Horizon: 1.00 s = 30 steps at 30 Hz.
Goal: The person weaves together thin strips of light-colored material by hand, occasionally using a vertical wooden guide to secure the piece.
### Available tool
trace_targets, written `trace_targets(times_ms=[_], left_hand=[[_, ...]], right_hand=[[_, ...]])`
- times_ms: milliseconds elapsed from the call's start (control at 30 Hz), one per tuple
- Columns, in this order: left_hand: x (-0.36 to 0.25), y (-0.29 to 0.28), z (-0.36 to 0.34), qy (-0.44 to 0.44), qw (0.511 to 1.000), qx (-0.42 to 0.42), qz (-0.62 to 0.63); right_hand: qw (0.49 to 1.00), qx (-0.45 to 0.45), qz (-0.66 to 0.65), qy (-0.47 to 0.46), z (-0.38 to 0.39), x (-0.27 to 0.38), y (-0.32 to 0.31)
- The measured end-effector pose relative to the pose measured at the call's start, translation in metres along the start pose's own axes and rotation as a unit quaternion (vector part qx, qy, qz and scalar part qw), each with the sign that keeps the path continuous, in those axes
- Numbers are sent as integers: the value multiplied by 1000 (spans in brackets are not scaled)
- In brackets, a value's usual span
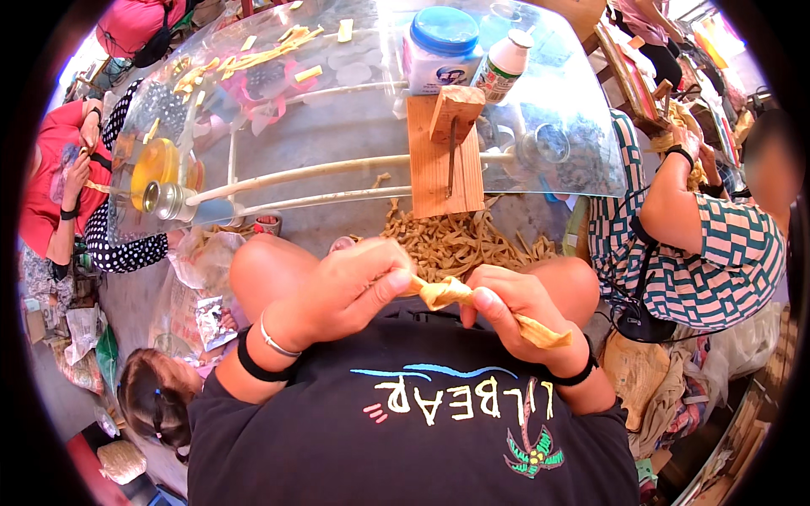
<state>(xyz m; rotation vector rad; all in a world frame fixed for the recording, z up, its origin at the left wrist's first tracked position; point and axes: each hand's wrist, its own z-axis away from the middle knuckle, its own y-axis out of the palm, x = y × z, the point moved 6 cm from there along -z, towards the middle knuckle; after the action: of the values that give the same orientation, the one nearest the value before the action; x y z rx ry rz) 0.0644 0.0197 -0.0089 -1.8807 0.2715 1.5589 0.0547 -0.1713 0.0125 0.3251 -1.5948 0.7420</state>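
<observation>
Close in front of my black shirt, I hold a flat, yellowish-tan strip (pixel 445 293) with a knot in its middle. My left hand (pixel 350 282) is closed, pinching one end between thumb and fingers just left of the knot. On the knot's other side, my right hand (pixel 525 310) grips the strip with the thumb on top, and a flat tail of it sticks out below the thumb. What the strip is made of, I cannot tell. Beyond my hands lies a heap of similar loose tan strips (pixel 447 244).
A transparent table (pixel 337 143) stands ahead. A wooden block with a metal rod (pixel 447 160) sits at its near edge, before a blue-lidded tub (pixel 441 51) and a white bottle (pixel 504 66). People work at left (pixel 67 185) and right (pixel 700 228); a child's head (pixel 156 392) is at lower left.
</observation>
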Motion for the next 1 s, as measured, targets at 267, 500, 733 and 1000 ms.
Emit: trace_targets(times_ms=[267,500,733,1000], left_hand=[[-48,17,-13,150,978,-21,-147],[-42,28,1,60,998,16,10],[-45,26,-1,166,986,-27,16],[-39,3,2,80,991,-25,101]], right_hand=[[991,-5,-96,91,-5,-4,18],[994,32,-98,41,2,-3,12],[998,15,-56,-19,2,2,13],[990,-3,-141,-8,9,6,-8]])
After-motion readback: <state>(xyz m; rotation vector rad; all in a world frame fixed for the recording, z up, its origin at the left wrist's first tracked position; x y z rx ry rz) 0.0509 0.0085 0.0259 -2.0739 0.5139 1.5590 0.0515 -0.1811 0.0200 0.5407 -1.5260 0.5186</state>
